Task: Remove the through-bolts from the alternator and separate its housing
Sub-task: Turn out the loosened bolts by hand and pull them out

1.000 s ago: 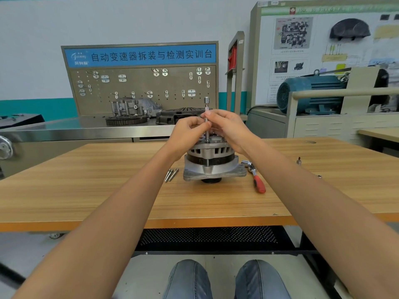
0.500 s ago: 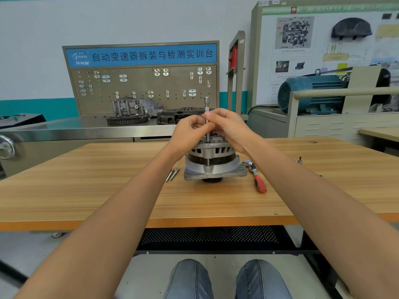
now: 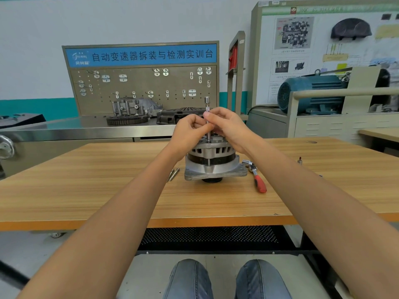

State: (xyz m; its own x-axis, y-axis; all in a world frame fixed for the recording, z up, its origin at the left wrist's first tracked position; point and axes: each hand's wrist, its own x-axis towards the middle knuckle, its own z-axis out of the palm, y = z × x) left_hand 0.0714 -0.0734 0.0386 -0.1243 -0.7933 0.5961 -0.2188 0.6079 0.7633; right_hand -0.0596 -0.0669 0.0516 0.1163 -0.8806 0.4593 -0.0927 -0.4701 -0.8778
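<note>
Alternator [image 3: 212, 160]: stands upright on the wooden table [image 3: 108, 190], near the table's middle, pulley end down, ribbed silver housing on a broad flanged base.

Extension bar [image 3: 207, 117]: thin, upright, its lower tip on a bolt head at the alternator's top rim, a socket-like end showing above the fingers.

Left hand [image 3: 190, 130]: above the alternator's left shoulder, fingers curled, grip pinching the bar's shaft.

Right hand [image 3: 226, 124]: above the alternator's right shoulder, thumb and fingertips pinching the same shaft just above the left hand's hold.

Loose bolts [image 3: 173, 174]: two long ones, side by side on the table just left of the alternator's base.

Ratchet wrench [image 3: 255, 176]: red handle, lies on the table just right of the alternator's base, head toward the flange.

Small bit [image 3: 299, 160]: upright on the table, well right of the alternator.

Steel bench [image 3: 64, 130]: behind the alternator's table, carrying a gear ring [image 3: 127, 120], a grey casting [image 3: 136, 107] and a dark ribbed cover [image 3: 172, 116].

Pegboard [image 3: 142, 83]: behind the alternator, blue header strip with Chinese lettering.

Blue motor [image 3: 311, 91]: far right behind the alternator, before a display board [image 3: 302, 39].
</note>
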